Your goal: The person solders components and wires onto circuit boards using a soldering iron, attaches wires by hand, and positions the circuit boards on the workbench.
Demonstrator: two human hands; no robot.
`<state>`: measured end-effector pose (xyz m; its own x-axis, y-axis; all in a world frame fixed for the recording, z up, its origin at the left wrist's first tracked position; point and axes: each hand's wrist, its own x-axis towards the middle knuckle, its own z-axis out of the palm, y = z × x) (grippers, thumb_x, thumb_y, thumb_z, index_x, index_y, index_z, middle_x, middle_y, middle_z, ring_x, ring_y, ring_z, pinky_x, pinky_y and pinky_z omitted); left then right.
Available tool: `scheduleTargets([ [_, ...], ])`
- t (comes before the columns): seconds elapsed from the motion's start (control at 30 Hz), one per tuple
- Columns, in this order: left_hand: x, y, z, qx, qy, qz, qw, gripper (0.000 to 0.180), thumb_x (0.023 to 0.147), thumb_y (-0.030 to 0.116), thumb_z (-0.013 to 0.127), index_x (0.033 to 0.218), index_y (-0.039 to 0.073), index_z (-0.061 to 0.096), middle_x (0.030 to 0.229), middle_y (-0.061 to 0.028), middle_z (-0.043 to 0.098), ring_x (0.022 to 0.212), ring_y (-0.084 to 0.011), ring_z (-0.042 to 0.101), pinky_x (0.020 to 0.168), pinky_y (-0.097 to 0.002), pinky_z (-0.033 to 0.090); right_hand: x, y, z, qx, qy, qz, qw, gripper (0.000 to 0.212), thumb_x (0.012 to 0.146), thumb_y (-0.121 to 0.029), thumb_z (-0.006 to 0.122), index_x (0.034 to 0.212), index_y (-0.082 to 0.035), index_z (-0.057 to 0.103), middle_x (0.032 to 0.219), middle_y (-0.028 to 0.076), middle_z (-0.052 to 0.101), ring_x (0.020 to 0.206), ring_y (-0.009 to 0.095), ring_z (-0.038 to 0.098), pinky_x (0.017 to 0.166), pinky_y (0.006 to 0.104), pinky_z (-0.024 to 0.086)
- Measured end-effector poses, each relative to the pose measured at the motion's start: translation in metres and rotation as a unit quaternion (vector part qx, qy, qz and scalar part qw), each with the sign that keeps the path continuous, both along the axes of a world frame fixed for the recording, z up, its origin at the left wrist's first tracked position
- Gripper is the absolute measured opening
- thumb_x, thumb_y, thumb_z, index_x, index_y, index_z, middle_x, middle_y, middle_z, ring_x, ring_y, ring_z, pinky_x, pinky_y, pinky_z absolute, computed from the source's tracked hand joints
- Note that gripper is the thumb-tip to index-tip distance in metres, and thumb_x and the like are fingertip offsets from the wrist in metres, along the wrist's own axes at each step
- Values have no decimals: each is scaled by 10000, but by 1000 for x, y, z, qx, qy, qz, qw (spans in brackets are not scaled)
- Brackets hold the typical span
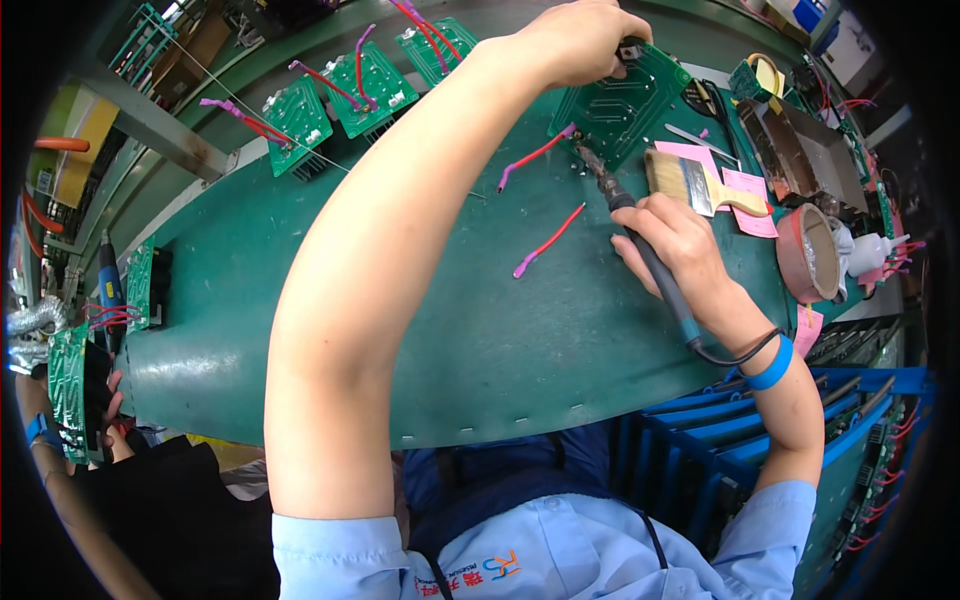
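Note:
My left hand [585, 42] is closed on the far edge of a green circuit board [625, 105] and holds it tilted up from the green table mat. My fingertips are partly hidden behind a dark part on it. In my right hand [675, 245] is a soldering iron [655, 265] with a dark grey handle. Its tip meets the board's lower left part, close to the end of a red wire [535, 160] with purple ends. A second red wire [550, 240] lies loose on the mat, left of the iron.
Several circuit boards [298, 125] with red wires stand along the back. Right of my hand are a bristle brush [690, 183], pink papers [755, 222], a tape roll [808, 255], a white bottle [868, 255] and a metal tray [835, 165]. At far left, another person's hand [114, 400] holds a board.

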<state>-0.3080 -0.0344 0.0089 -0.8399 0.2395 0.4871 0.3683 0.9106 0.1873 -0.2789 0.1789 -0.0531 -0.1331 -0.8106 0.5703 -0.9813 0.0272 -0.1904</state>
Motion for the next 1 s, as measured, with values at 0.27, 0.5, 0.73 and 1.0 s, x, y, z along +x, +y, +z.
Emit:
scheduleTargets([
  [0.27,11,-1,-2,39,3,17,999,322,642,37,643,950,75,557,865,-115,535,837,-281,529,736,-350,426,2,0,0,5,7,-1,1000,227,621,-48,654,822,-44,548,686,89,446,623,261,496,561,343,419],
  [0.5,24,0,1,62,-5,11,998,314,654,12,631,952,62,549,857,-110,527,846,-262,531,745,-332,425,3,2,1,22,3,-1,1000,241,622,-16,656,842,-37,559,723,96,491,637,258,515,567,326,430],
  [0.73,38,1,-3,79,13,13,997,275,667,-7,612,927,51,545,865,-95,525,815,-254,541,712,-326,430,4,2,-1,9,10,11,1000,235,621,-58,653,823,-46,532,707,80,459,650,247,513,579,338,423],
  [1.0,62,2,-7,97,17,24,995,255,672,-40,592,909,34,533,883,-86,528,815,-264,543,687,-325,434,4,3,-4,1,15,22,1000,248,610,-42,665,832,-46,554,696,81,463,624,249,501,564,335,424],
])
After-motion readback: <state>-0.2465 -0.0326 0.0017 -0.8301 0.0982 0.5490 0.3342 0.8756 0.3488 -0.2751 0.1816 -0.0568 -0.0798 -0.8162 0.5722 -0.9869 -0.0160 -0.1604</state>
